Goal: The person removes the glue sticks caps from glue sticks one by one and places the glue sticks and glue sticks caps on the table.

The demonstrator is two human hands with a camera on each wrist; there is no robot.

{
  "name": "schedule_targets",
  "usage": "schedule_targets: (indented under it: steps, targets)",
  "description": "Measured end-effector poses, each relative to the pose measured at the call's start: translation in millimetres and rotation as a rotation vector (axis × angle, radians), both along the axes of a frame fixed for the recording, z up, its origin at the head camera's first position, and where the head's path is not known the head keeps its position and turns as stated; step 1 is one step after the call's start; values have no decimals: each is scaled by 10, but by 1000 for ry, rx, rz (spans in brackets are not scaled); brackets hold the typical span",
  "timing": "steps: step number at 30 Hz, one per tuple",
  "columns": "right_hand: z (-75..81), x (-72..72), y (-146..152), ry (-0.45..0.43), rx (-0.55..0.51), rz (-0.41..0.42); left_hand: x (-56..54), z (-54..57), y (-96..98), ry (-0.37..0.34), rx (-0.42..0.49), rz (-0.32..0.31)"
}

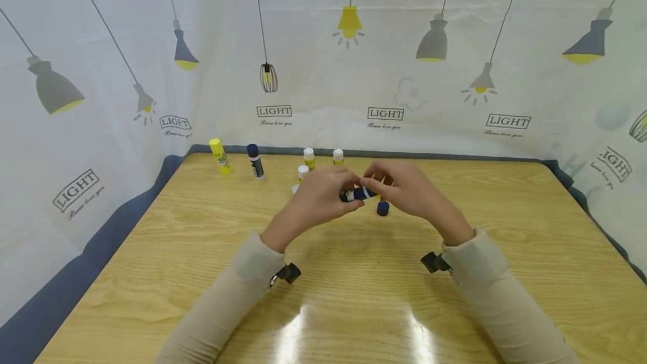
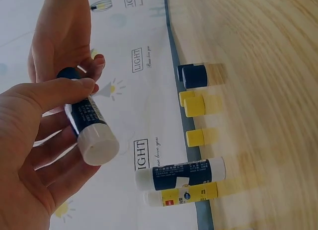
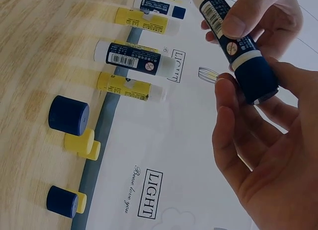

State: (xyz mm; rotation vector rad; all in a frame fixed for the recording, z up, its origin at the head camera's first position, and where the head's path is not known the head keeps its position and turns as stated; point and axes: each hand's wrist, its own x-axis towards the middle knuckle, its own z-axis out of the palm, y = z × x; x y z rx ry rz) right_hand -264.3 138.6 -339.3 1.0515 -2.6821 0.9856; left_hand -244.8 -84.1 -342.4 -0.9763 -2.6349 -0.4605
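Observation:
Both hands hold a navy glue stick (image 1: 360, 193) above the table. My left hand (image 1: 323, 191) grips its labelled body, with the thumb laid along it; the white base (image 2: 98, 144) points toward the left wrist camera. At the other end, the fingers and thumb of my right hand (image 1: 411, 189) are round the navy cap (image 3: 254, 80). Behind the hands stand several glue sticks with white tops showing, among them a navy one (image 3: 134, 58) and a yellow one (image 3: 124, 86); the hands partly hide them in the head view.
Loose navy caps (image 3: 68, 115) and yellow caps (image 2: 195, 106) stand on the wooden table (image 1: 202, 257). At the back left are a yellow glue stick (image 1: 219, 156) and a navy glue stick (image 1: 255, 162), both with caps on. A lamp-printed curtain (image 1: 323, 72) encloses the table's back and sides.

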Motion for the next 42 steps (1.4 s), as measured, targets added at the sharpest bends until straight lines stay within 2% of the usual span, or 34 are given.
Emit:
schedule_targets:
  steps: [8,15,25,32,37,42]
  targets:
    - [-13,13,-26,-40,9,25,23,-48,24,47,22,-7]
    - [-6,11,-26,-75,28,18,28,-74,32,110,29,23]
    - [-3,7,-34,-80,-19,8,32,-108,37,157,67,22]
    - [-28,11,-51,-48,-30,2,49,-124,44,150,48,22]
    - [-57,-3,-66,0,-7,0,61,-134,55,143,24,21]
    - [-70,-13,-88,5,11,-12,71,-142,76,126,14,35]
